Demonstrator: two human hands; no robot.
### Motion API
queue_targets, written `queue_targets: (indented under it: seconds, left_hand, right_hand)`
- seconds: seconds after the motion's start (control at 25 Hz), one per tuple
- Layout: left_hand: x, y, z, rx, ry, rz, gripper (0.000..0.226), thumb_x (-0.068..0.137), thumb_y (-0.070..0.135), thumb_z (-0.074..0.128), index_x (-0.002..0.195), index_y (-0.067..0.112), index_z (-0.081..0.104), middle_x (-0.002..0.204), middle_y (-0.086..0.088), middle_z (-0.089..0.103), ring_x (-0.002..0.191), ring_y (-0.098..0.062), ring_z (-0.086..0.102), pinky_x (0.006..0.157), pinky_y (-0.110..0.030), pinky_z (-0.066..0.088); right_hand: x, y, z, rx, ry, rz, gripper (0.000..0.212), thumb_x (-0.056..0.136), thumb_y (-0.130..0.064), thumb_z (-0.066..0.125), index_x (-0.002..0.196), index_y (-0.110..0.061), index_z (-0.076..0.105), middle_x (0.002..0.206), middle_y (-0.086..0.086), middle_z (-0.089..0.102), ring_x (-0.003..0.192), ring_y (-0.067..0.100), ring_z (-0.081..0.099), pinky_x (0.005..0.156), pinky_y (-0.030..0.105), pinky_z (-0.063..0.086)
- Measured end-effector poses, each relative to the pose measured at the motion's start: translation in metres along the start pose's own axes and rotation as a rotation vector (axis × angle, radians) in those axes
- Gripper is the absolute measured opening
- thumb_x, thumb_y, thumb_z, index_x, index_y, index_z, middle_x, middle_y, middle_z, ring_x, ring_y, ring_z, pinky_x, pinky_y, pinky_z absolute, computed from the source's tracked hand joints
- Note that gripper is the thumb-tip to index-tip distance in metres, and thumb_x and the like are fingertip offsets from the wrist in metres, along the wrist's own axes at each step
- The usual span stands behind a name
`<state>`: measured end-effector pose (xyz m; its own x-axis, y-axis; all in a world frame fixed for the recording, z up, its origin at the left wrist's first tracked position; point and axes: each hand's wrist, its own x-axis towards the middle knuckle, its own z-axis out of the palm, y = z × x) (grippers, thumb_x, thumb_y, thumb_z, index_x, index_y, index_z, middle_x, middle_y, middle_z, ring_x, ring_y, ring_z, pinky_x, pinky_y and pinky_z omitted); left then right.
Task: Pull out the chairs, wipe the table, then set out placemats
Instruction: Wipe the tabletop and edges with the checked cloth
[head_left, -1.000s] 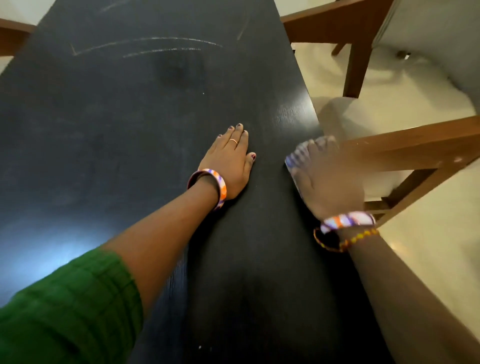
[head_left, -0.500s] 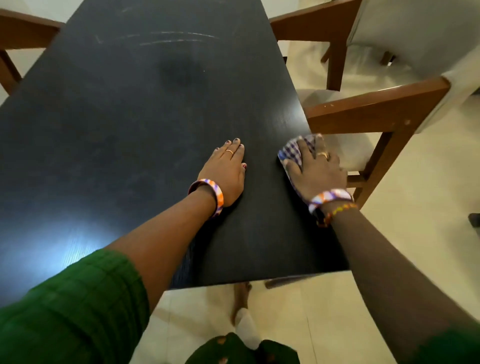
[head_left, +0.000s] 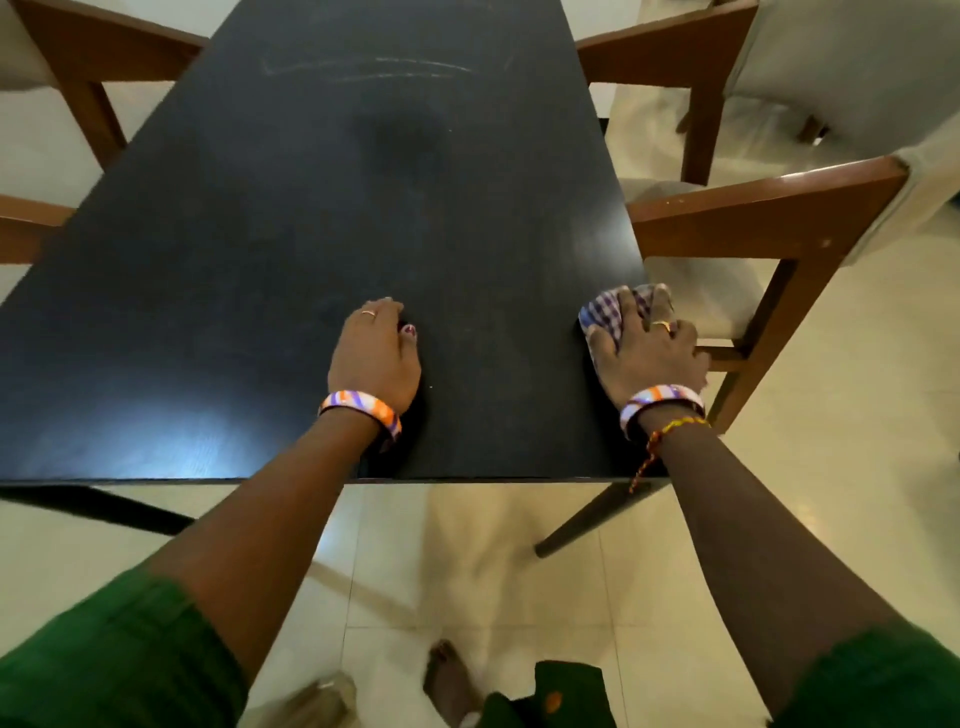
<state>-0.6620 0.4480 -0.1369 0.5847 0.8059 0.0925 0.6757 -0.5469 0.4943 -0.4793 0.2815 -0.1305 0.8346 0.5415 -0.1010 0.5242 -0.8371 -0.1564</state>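
Two hands on the black table (head_left: 291, 249), both near its close edge. Left hand (head_left: 375, 358) rests knuckles-up on the tabletop about midway along that edge; fingers look bent under, nothing visibly held, thumb nail showing on the side toward the right hand, ring on one finger. Right hand (head_left: 649, 358) sits at the table's near right corner, fingers spread and pressing down on a checked purple-white cloth (head_left: 605, 314); cloth bunched under the palm and sticking out past the fingertips toward the table's far end, lying at the table's right edge. Striped bangles on both wrists, beaded thread on the right wrist too. Faint streak marks on the tabletop near its far end. Wooden chair (head_left: 769, 208) with pale seat stands just beside the table's right edge next to the right hand; another chair (head_left: 675, 47) beyond it on that side. Chairs (head_left: 93, 57) also along the table's left side. Tiled floor and a bare foot (head_left: 449, 680) below the table's near edge.
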Motion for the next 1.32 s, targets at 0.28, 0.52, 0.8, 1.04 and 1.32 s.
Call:
queue_targets:
  seconds: [0.28,0.52,0.8,1.04,1.32]
  left_hand:
    - [-0.051,-0.042,-0.023,0.145,0.127,-0.214,0.040,0.095,0.018,0.039,0.130,-0.001,0.043,0.144,-0.020,0.037,0.135,-0.034,0.030,0.114,-0.044,0.022]
    - [-0.066,-0.067,-0.028,0.295,-0.075,-0.210,0.053,0.099,0.029,0.026,0.144,0.005,0.017,0.155,-0.013,0.012,0.143,-0.028,0.009,0.116,-0.042,0.008]
    - [-0.065,-0.070,-0.027,0.341,-0.105,-0.188,0.053,0.099,0.030,0.022,0.145,0.005,0.013,0.155,-0.013,0.010,0.143,-0.029,0.008,0.116,-0.042,0.007]
    - [-0.066,-0.069,-0.024,0.380,-0.067,-0.193,0.053,0.099,0.031,0.020,0.145,0.005,0.013,0.155,-0.013,0.011,0.143,-0.028,0.008,0.116,-0.042,0.006]
    - [-0.068,-0.065,-0.025,0.347,-0.055,-0.184,0.052,0.099,0.030,0.019,0.145,0.005,0.014,0.155,-0.013,0.011,0.143,-0.028,0.008,0.117,-0.041,0.004]
  right_hand:
    - [-0.098,0.026,0.020,-0.093,0.032,0.022,0.065,0.092,-0.054,0.029,0.149,-0.024,0.016,0.157,0.010,0.015,0.137,0.039,0.021,0.107,0.055,0.028]
    - [-0.079,-0.102,0.033,-0.031,0.026,-0.403,0.062,0.093,-0.049,0.036,0.147,-0.024,0.021,0.157,0.013,0.010,0.141,0.041,0.008,0.114,0.054,0.008]
    - [-0.101,-0.022,0.032,-0.054,0.110,-0.547,0.058,0.094,-0.052,0.033,0.146,-0.028,0.026,0.156,0.006,0.021,0.142,0.033,0.019,0.112,0.050,0.021]
    - [-0.095,-0.074,0.035,-0.046,0.077,-0.402,0.062,0.094,-0.051,0.033,0.147,-0.022,0.021,0.155,0.013,0.017,0.140,0.039,0.015,0.113,0.053,0.017]
    - [-0.097,-0.029,0.036,-0.066,0.158,-0.834,0.061,0.087,-0.057,0.041,0.140,-0.027,0.040,0.149,0.008,0.038,0.136,0.033,0.033,0.107,0.050,0.031]
